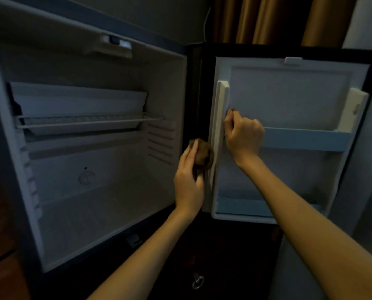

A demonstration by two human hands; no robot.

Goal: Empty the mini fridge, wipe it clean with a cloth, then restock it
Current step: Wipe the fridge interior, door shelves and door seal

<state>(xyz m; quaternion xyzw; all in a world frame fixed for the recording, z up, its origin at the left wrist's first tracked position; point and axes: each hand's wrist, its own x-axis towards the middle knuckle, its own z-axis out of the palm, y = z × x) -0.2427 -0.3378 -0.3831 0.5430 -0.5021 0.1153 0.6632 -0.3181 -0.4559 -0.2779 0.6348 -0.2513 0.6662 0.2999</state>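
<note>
1. Mini fridge (89, 191) fills the left of the view with its door swung fully open. The pale interior is in dim light, with a wire shelf (83, 122) across the upper part and a shallow white tray (79, 98) sitting just above it.
2. At the cabinet's right front edge, beside the hinge, the left hand (188, 182) grasps a bunched brown cloth (204, 154). The fingers lie over the top and the thumb sits beneath, and the cloth presses against that edge.
3. Just right of the cloth is the door (288, 94), its white inner liner facing the camera. A white upright (220, 100) runs down its left side.
4. The right hand (243, 135) is clenched into a fist, its thumb laid against that upright – level with the upper door shelf (306, 138).
5. A lower door shelf (241, 207) runs along the liner's bottom.
6. Above the door hangs a brown curtain (267, 18).
</note>
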